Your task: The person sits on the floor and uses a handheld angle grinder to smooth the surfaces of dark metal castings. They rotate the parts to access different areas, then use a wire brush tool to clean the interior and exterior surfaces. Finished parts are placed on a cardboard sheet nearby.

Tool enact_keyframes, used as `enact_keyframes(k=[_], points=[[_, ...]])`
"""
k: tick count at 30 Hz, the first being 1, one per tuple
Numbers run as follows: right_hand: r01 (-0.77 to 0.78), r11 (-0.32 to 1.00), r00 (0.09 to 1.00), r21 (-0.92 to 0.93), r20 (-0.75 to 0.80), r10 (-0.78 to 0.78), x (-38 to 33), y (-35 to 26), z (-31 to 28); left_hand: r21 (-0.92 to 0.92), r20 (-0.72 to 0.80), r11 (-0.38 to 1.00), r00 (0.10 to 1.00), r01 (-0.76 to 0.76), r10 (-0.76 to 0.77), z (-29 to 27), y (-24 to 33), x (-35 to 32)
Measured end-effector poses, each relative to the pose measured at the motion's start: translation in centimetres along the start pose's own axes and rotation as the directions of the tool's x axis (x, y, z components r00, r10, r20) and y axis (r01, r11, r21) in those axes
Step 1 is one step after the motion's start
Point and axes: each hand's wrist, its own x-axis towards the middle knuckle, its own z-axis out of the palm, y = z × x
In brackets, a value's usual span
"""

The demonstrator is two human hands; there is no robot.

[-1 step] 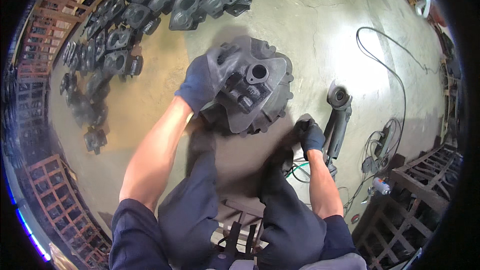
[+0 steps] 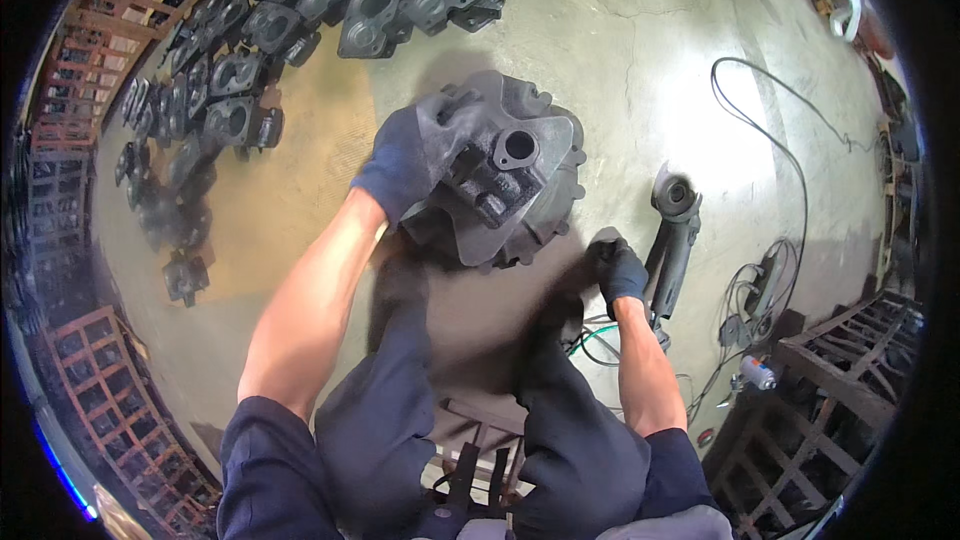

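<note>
A dark grey metal casting (image 2: 520,195), with a round hole in its raised top and lugs along its rim, sits in front of my knees. Gloved in dark blue and grey, my left hand (image 2: 408,155) is closed over the casting's upper left part. My right hand (image 2: 622,272), in a dark glove, is apart from the casting on the right. Its fingers are curled in, and whatever they may hold cannot be made out. Just right of that hand an angle grinder (image 2: 673,250) lies on the floor, its disc end pointing away from me.
Several similar dark castings (image 2: 372,15) stand in rows at the far left. Rusty lattice crates (image 2: 125,390) line the left side, and another metal crate (image 2: 830,380) is at the lower right. A black cable (image 2: 800,155), a power strip (image 2: 768,280) and a spray can (image 2: 758,373) lie on the right.
</note>
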Motion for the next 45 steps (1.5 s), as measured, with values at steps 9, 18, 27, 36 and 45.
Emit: enact_keyframes(k=[9, 18, 27, 36, 45], points=[[0.069, 0.413, 0.985, 0.908, 0.003, -0.172, -0.9, -1.4, -7.3, 0.166, 0.093, 0.956, 0.969, -0.24, 0.227, -1.0, -0.2, 0.5], [0.461, 0.311, 0.839, 0.831, -0.295, -0.457, -3.3, -17.1, -21.1, 0.151, 0.012, 0.955, 0.967, -0.254, 0.255, -0.9, -0.1, 0.5], [0.413, 0.418, 0.872, 0.809, -0.219, -0.438, -3.1, -22.0, -19.7, 0.152, -0.056, 0.957, 0.965, -0.247, 0.258, -0.5, -0.4, 0.6], [0.698, 0.633, 0.715, 0.334, -0.273, -0.644, -4.3, -24.0, -20.3, 0.149, -0.037, 0.963, 0.972, -0.223, 0.231, -1.0, -0.4, 0.4], [0.773, 0.63, 0.633, 0.078, -0.152, -0.759, -3.4, -24.2, -22.4, 0.121, 0.048, 0.981, 0.988, -0.149, 0.145, -1.7, 1.0, 0.2]])
